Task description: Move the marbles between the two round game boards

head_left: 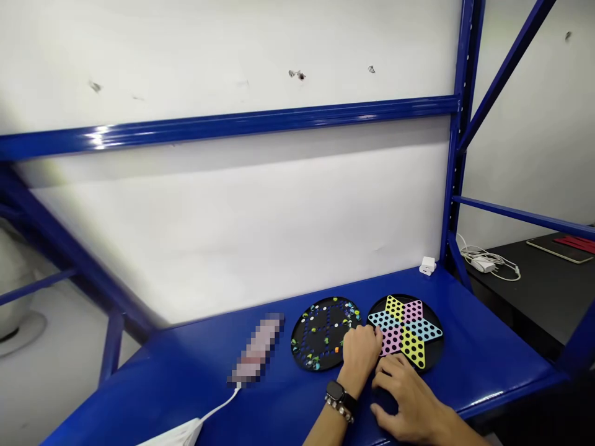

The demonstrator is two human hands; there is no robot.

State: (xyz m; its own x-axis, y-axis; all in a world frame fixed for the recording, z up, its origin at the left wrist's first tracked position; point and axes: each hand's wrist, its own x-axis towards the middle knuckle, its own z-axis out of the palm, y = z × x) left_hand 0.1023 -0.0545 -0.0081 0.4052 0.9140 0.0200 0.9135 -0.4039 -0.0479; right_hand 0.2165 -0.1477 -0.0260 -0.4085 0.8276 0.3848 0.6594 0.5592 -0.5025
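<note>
Two round black boards lie side by side on the blue shelf. The right one is a Chinese checkers board [402, 328] with a star of yellow, pink and blue points full of black holes. On the left board [320, 341], marbles and small pieces are scattered, mostly around the rim. My left hand [362, 350], with a watch and beaded bracelet at its wrist, is closed where the two boards meet; its fingertips are mostly hidden. My right hand [409, 396] is at the star board's near edge, thumb and curved fingers apart, nothing visible between them.
A pixelated flat item [258, 350] lies left of the boards, joined by a white cable [220, 404] to a white block [176, 433]. A white charger [427, 266] stands at the back right corner. Blue frame bars [232, 127] surround the shelf.
</note>
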